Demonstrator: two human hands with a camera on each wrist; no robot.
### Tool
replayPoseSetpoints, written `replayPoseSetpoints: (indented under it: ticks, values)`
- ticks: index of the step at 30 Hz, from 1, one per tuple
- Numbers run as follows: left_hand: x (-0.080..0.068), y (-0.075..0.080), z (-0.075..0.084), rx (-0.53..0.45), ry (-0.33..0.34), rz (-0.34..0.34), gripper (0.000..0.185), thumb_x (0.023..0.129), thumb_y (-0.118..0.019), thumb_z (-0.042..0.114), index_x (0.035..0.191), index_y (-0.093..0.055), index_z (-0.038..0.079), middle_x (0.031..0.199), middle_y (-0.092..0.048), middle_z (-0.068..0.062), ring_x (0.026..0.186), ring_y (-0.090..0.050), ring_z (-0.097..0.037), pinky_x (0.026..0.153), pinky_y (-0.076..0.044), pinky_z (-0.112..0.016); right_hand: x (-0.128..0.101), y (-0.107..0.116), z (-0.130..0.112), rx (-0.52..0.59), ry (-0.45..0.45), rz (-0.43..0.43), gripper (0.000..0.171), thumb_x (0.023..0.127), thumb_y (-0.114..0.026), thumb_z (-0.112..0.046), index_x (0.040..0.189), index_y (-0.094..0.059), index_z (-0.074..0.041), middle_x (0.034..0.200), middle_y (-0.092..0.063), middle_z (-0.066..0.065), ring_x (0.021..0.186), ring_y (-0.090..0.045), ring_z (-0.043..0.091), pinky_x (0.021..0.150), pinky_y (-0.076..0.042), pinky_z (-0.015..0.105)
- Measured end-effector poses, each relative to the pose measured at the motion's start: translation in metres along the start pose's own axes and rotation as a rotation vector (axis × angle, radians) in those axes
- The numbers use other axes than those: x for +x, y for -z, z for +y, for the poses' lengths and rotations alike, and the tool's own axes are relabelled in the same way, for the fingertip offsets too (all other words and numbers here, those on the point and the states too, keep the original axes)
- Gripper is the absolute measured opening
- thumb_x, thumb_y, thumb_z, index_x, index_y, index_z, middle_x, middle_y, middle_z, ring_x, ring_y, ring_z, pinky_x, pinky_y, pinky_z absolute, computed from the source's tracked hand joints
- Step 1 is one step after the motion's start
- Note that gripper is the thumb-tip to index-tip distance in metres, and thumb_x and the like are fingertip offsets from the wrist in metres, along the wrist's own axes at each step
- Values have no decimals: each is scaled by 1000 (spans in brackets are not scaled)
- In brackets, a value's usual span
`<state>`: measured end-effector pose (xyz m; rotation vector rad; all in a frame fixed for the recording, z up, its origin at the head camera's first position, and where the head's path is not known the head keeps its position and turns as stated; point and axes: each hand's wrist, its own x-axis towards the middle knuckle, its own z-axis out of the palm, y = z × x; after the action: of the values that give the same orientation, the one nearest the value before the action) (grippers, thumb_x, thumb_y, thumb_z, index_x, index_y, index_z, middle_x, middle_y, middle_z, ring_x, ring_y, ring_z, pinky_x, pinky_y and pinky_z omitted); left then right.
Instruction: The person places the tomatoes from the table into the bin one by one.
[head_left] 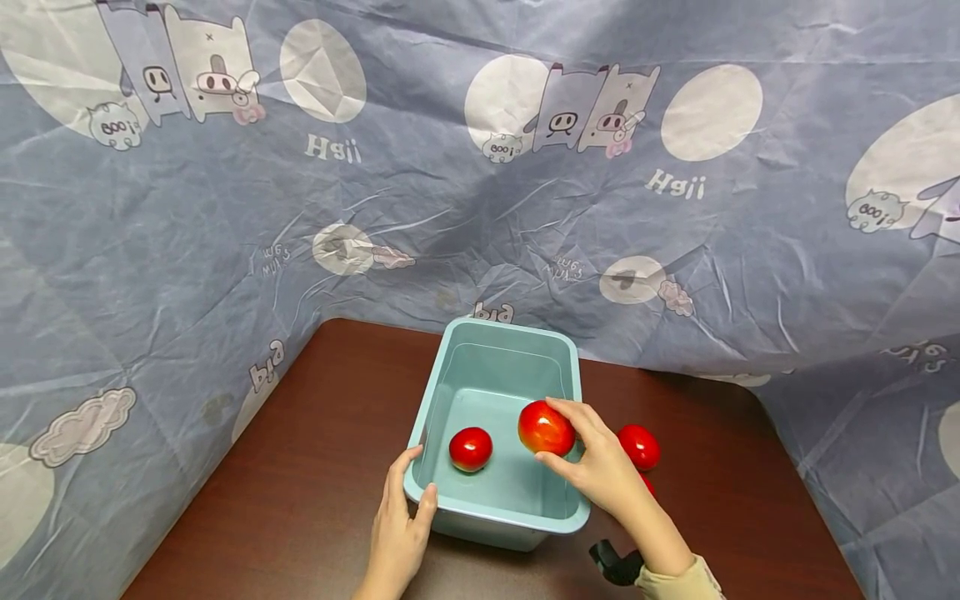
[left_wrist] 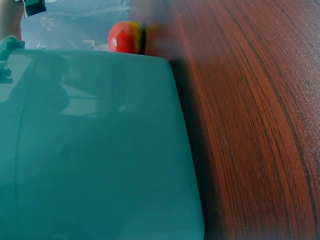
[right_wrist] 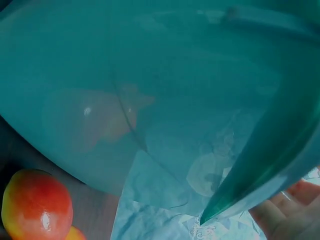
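Observation:
In the head view, a light blue-green plastic bin (head_left: 510,333) stands on the table. My right hand (head_left: 600,462) holds a glossy red-and-orange fruit (head_left: 543,429) between thumb and fingers, over the right part of the bin. Another red fruit (head_left: 471,450) lies on the bin floor, towards the left. At the bin's near left corner is my left hand (head_left: 401,521), thumb and fingers spread, fingertips right at the rim. The left wrist view is filled mostly by the bin's outer wall (left_wrist: 100,150). In the right wrist view, part of my right hand (right_wrist: 292,215) shows beyond the rim.
Right of the bin a red fruit (head_left: 639,447) lies on the brown table (head_left: 337,417), with another partly behind my right forearm. A red-and-yellow fruit (right_wrist: 37,205) shows close up in the right wrist view. Patterned blue-grey cloth (head_left: 420,200) hangs around the table.

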<state>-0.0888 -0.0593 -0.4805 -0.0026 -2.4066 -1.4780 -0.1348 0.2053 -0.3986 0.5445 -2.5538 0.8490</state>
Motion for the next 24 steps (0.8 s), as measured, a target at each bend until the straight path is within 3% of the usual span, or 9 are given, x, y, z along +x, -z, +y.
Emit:
replayPoseSetpoints:
  ticks: [12, 16, 19, 22, 24]
  values:
    - [0, -4, 1, -10, -16, 11, 48, 96, -59, 31, 141, -43, 29, 142, -52, -3, 124, -56, -30, 87, -47, -55, -6, -2, 4, -33, 71, -4, 56, 72, -86, -13, 124, -65, -8, 128, -61, 8, 116, -61, 26, 89, -54, 47]
    - [1, -7, 2, -11, -12, 0, 48, 96, -59, 31, 141, -43, 28, 142, -52, -6, 124, -56, -31, 87, -47, -56, -9, 1, 8, -17, 76, 55, 50, 73, -86, -12, 120, -68, -11, 126, -63, 3, 114, -62, 21, 93, -52, 27]
    - [0, -6, 3, -1, 0, 1, 48, 96, -58, 31, 141, -43, 29, 142, -51, -7, 124, -56, -32, 86, -47, -57, -11, 3, 12, 39, 86, 129, 46, 74, -84, -7, 117, -69, -11, 123, -64, 3, 110, -64, 19, 95, -43, 11]
    - [-2, -5, 3, 4, 14, 16, 48, 96, -59, 31, 141, -43, 30, 142, -51, -6, 124, -55, -32, 87, -46, -57, -14, 5, 21, 100, 76, 214, 42, 75, -81, 1, 114, -70, -7, 119, -66, 7, 103, -66, 22, 94, -40, 6]
    - [-3, -6, 3, 3, 12, 25, 48, 96, -59, 29, 141, -43, 30, 141, -52, -6, 125, -55, -31, 87, -46, -57, -19, 8, 29, 112, 16, 262, 40, 76, -79, 3, 113, -70, -7, 117, -67, 6, 100, -67, 19, 92, -41, 5]
